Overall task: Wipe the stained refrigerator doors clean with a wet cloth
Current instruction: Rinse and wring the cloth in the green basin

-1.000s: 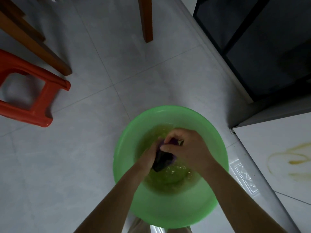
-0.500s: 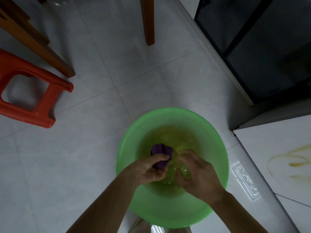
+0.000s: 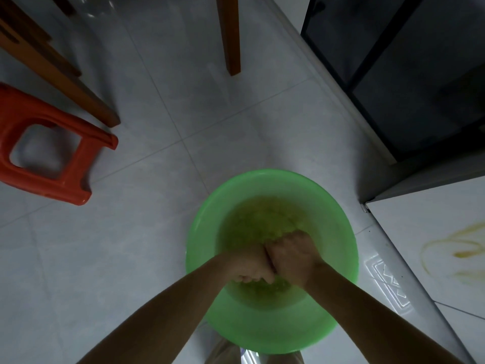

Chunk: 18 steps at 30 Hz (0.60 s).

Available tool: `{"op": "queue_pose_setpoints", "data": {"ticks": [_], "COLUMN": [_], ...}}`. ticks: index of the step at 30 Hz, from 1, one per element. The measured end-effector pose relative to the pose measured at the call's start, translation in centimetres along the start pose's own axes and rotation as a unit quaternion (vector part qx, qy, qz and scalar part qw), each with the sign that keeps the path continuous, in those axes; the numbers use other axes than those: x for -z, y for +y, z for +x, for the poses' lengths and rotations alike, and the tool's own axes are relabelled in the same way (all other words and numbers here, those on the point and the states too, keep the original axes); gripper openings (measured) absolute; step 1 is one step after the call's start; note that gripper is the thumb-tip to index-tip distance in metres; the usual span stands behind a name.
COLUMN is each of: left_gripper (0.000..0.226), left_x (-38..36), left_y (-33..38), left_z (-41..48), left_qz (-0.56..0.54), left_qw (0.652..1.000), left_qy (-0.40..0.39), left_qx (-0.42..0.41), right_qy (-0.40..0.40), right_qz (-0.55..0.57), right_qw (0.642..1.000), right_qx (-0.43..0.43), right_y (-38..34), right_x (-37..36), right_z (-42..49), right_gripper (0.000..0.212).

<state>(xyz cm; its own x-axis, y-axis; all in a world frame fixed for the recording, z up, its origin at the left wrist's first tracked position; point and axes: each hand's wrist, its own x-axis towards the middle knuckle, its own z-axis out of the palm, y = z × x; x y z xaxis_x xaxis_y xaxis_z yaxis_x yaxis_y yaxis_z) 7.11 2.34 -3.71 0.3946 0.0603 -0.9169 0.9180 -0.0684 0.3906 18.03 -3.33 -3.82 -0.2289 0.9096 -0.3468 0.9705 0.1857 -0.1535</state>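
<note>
Round green plastic basin (image 3: 262, 337) of water, near centre. Left hand (image 3: 249, 266) and right hand (image 3: 294, 258) clenched inside, knuckles touching; what they grasp cannot be told. Yellow-stained white refrigerator door (image 3: 420, 219) just right of the basin.

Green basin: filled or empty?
Partly filled: rippled, yellowish water pools in the basin, well below its rim.

The basin (image 3: 338, 232) is translucent green plastic, smooth and faintly shiny, the stool (image 3: 81, 166) glossy red plastic, the furniture legs (image 3: 228, 35) varnished brown wood, the floor (image 3: 131, 245) pale polished tile, and the refrigerator door (image 3: 420, 214) smooth white with a yellowish smear.
</note>
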Motion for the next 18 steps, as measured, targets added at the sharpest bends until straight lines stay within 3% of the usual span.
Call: {"op": "queue_pose_setpoints", "data": {"ticks": [2, 4, 6, 8, 10, 13, 18], "left_gripper": [0.013, 0.023, 0.023, 0.024, 0.025, 0.029, 0.023], "left_x": [-0.4, -0.2, 0.5, 1.4, 2.3, 3.6, 4.8], "left_y": [0.1, -0.1, -0.3, -0.2, 0.1, 0.6, -0.3], "left_z": [0.4, 0.3, -0.3, -1.1, -1.7, -2.5, -3.3], "left_qz": [0.154, 0.270, 0.358, 0.439, 0.509, 0.583, 0.623], "left_qw": [0.985, 0.948, 0.896, 0.836, 0.783, 0.734, 0.664], "left_qy": [0.073, 0.155, 0.227, 0.246, 0.225, 0.185, 0.198], "left_qx": [-0.035, -0.060, -0.133, -0.220, -0.277, -0.296, -0.362], "right_qy": [-0.078, -0.121, -0.130, -0.133, -0.107, -0.096, -0.180], "right_qz": [0.047, 0.146, 0.253, 0.385, 0.523, 0.673, 0.814], "right_qw": [0.994, 0.969, 0.938, 0.889, 0.805, 0.654, 0.461], "right_qx": [-0.068, -0.157, -0.197, -0.210, -0.260, -0.331, -0.305], "right_y": [-0.7, -1.2, -1.8, -2.5, -3.3, -4.3, -5.3], "right_x": [0.8, 1.0, 0.4, 0.2, 0.2, 0.9, 1.5], "right_z": [0.0, -0.2, -0.4, -0.7, -0.8, -1.2, -2.3], "right_gripper": [0.013, 0.020, 0.017, 0.025, 0.039, 0.043, 0.050]}}
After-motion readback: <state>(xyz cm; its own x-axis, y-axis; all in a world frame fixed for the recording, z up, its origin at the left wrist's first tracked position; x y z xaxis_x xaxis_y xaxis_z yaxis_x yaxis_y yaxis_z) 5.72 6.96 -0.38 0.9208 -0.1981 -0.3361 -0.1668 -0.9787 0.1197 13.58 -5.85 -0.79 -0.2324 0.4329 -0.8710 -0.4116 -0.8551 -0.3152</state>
